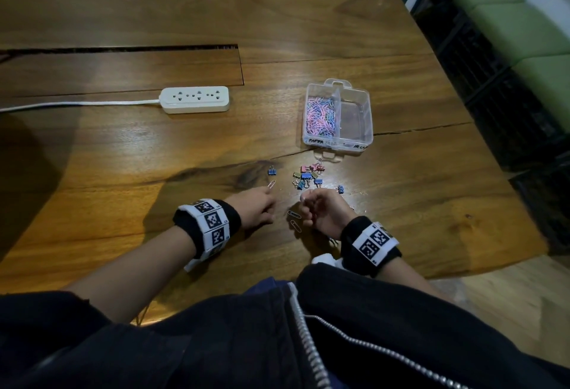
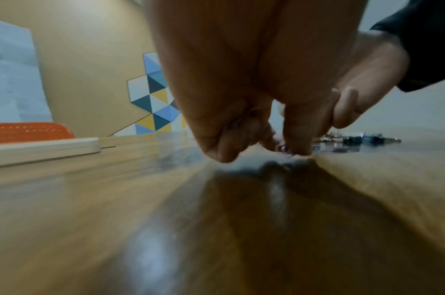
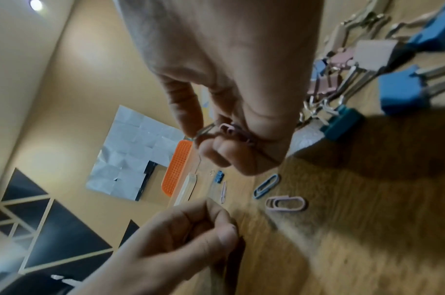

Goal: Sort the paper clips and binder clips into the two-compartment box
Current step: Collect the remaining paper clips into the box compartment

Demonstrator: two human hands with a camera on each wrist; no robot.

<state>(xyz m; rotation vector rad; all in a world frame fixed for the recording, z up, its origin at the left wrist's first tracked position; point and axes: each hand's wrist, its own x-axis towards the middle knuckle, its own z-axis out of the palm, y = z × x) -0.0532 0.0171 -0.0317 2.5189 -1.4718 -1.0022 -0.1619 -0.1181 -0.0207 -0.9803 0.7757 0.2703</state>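
Note:
My left hand (image 1: 260, 205) reaches forward with curled fingers, and its fingertips (image 2: 298, 148) pinch the near end of a pink paper clip (image 1: 271, 184) that lies on the table. My right hand (image 1: 320, 209) is curled round a small bunch of paper clips (image 3: 227, 129), pink and grey. Between the hands lie a blue paper clip (image 1: 293, 214) and a pink one (image 1: 296, 225). Several binder clips (image 1: 308, 175) sit in a heap just beyond the right hand. The clear two-compartment box (image 1: 370, 117) stands further back. Its left side holds paper clips (image 1: 320, 117) and its right side is bare.
Single blue binder clips lie at the left (image 1: 272, 171) and right (image 1: 340, 188) of the heap. A white power strip (image 1: 196, 99) with its cord lies at the back left. The table's edge (image 1: 493, 172) runs down the right.

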